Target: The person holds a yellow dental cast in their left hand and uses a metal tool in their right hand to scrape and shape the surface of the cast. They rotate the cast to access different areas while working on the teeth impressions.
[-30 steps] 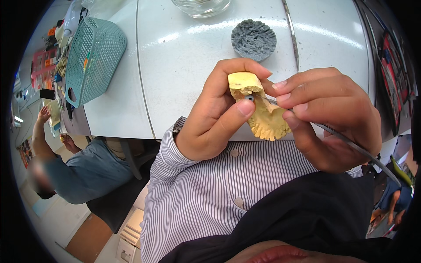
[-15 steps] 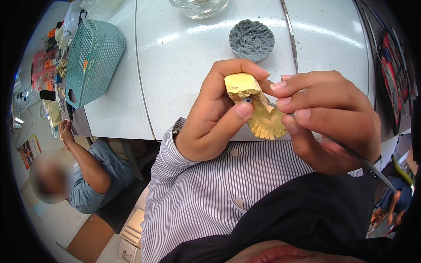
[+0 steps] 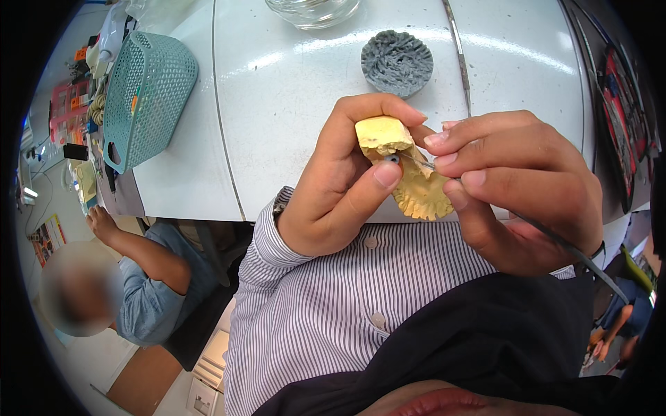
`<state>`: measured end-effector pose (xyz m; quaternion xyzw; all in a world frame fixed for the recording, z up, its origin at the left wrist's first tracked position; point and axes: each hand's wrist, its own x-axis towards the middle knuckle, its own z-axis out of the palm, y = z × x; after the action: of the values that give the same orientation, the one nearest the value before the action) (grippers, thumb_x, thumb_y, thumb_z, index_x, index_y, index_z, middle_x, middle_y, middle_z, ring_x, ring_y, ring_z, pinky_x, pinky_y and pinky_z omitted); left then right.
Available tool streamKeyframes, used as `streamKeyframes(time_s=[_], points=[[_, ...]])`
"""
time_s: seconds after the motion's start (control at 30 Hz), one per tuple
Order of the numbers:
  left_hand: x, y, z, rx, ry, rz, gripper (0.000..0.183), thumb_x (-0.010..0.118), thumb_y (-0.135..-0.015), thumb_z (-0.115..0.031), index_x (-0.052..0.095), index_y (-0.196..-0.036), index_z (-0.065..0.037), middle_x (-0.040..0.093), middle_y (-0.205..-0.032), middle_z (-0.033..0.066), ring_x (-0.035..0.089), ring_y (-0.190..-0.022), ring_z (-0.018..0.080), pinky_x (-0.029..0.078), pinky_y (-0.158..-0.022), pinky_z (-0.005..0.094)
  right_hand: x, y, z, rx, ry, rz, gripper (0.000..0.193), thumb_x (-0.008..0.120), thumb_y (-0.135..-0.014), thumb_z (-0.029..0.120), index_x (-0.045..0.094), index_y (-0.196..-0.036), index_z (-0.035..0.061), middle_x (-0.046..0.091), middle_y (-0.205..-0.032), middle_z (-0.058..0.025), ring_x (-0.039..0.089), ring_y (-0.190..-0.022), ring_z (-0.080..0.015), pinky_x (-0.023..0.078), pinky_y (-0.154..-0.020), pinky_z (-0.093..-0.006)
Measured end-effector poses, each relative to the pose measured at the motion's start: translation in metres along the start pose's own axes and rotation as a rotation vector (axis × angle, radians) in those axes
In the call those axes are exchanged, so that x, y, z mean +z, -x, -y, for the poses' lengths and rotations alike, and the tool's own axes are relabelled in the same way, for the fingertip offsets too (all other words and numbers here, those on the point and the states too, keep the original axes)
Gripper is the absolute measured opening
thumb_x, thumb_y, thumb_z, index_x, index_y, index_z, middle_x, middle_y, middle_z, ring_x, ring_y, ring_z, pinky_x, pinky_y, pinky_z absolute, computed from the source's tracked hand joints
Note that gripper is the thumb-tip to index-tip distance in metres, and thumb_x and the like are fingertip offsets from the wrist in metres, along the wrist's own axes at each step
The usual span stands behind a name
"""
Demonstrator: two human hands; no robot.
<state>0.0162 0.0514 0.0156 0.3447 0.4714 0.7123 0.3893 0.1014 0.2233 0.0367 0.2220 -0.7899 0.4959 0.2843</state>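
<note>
My left hand (image 3: 340, 180) is closed round a yellow plaster dental model (image 3: 424, 197), its thumb pressed near a small blue-grey piece (image 3: 393, 159) set in the model. Between the fingertips and thumb of my right hand (image 3: 520, 187) is a slim metal dental carving tool (image 3: 424, 163). Its thin tip reaches into the model beside the blue-grey piece; whether it touches that piece I cannot tell. The tool's grey shaft runs back under my right palm. The model's toothed arch faces down and toward me.
A round, rough grey block (image 3: 397, 64) lies beyond my hands, near a glass bowl (image 3: 313, 10). Another slim metal tool (image 3: 458, 52) rests on the white table (image 3: 277, 104). A teal basket (image 3: 149, 97) stands at left, near a seated co-worker (image 3: 156, 277). A tool case (image 3: 617, 118) is at right.
The tool tip and my right fingers have shifted very slightly; my left hand keeps the model in place. At left, the co-worker's arm and body have moved a little.
</note>
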Motion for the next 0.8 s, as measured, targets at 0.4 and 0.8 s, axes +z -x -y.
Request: streamKeyframes(time_s=[0.4,0.8], points=[[-0.0020,0.0003,0.0010,-0.007,0.025,0.002,0.033,0.038,-0.088,-0.010,0.030,-0.118,0.001,0.045,-0.105,0.0116,0.047,-0.099,0.0152,0.039,-0.086,0.0275,0.0031,0.0007,-0.0024,-0.004,-0.013,-0.022,0.034,0.059,-0.063,-0.015,0.047,-0.091,-0.0004,0.057,-0.083,-0.0160,0.061,-0.078,-0.0287,0.052,-0.064,-0.0329],[-0.0002,0.0006,-0.0014,-0.034,0.038,-0.005,0.033,0.038,-0.088,-0.009,0.029,-0.118,0.001,0.044,-0.105,0.0108,0.046,-0.099,0.0144,0.038,-0.086,0.0270,0.0039,0.0007,0.0004,0.019,-0.024,-0.037,0.034,0.059,-0.063,-0.014,0.046,-0.091,-0.0006,0.056,-0.083,-0.0167,0.061,-0.078,-0.0289,0.053,-0.069,-0.0369]])
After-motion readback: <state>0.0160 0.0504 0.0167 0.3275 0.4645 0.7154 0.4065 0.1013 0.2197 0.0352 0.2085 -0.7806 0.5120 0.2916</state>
